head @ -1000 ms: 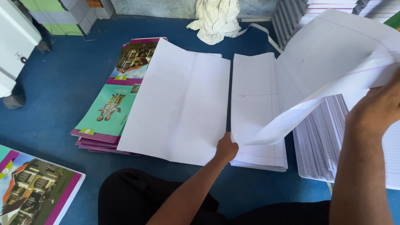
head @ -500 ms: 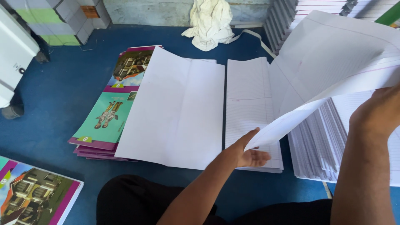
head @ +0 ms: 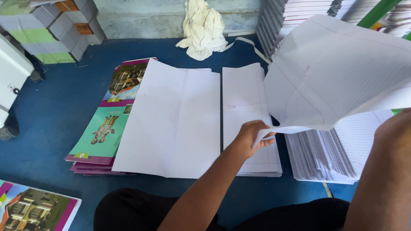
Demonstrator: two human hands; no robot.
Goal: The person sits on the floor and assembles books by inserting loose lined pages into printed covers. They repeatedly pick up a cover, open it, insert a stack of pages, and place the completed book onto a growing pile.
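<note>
I hold a bundle of large ruled paper sheets (head: 338,77) in the air at the right. My left hand (head: 250,139) pinches its lower left corner over a flat stack of ruled sheets (head: 246,102). My right hand (head: 391,128) grips the bundle's lower right edge, partly hidden by the paper. Left of the ruled stack lies a wide plain white sheet (head: 171,124). It overlaps a pile of colourful printed covers (head: 107,128). Under the lifted bundle sits a fanned stack of ruled paper (head: 325,156).
A crumpled white cloth (head: 204,28) lies by the far wall. Tall stacks of bound books (head: 295,13) stand at back right, wrapped bundles (head: 47,30) at back left. Another printed cover (head: 34,209) lies at bottom left on the blue floor (head: 51,102). A white object (head: 10,81) stands at left.
My left hand has lifted off the flat ruled stack and taken the lower corner of the raised bundle. The bundle has swung down and left. The camera moved closer.
</note>
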